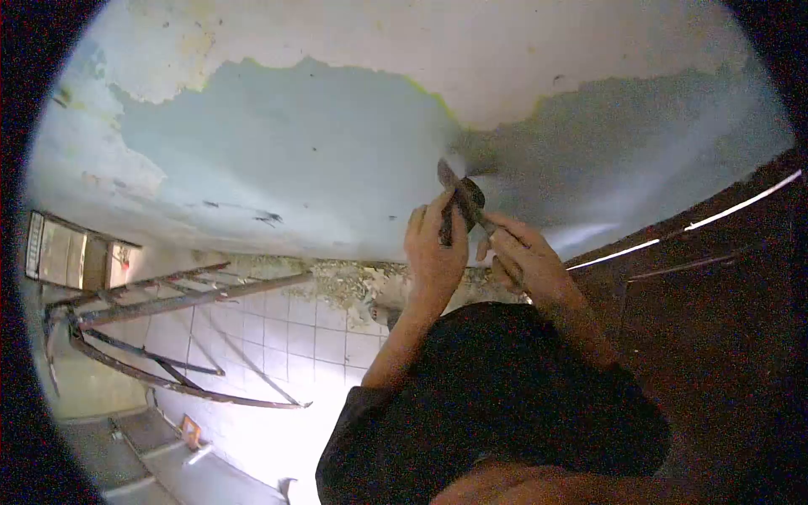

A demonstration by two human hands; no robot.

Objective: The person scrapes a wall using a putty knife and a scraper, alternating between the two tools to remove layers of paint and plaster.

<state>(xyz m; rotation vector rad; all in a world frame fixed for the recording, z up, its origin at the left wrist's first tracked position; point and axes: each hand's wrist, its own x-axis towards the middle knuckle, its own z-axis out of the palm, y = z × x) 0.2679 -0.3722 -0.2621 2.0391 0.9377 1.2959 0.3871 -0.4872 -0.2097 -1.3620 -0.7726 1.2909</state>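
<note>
Both my hands are raised in front of the ceiling, close together and closed. In my right hand [530, 259] is the rear end of a putty knife [449, 174], its blade pointing up and to the left. My left hand [436, 248] is wrapped round a dark tool [473, 192] that crosses the putty knife; its exact kind is hard to make out. The two tools overlap and appear to touch. Behind them, a blue-grey patch [278, 151] with ragged edges shows amid the pale coating [353, 34] of the ceiling.
To the left, a rusty metal frame [194, 299] juts across a white tiled wall [278, 337]. Crumbling plaster [345, 282] lines the wall's top. A dark panel [699, 337] with bright slits stands at right. An opening [67, 252] shows at far left.
</note>
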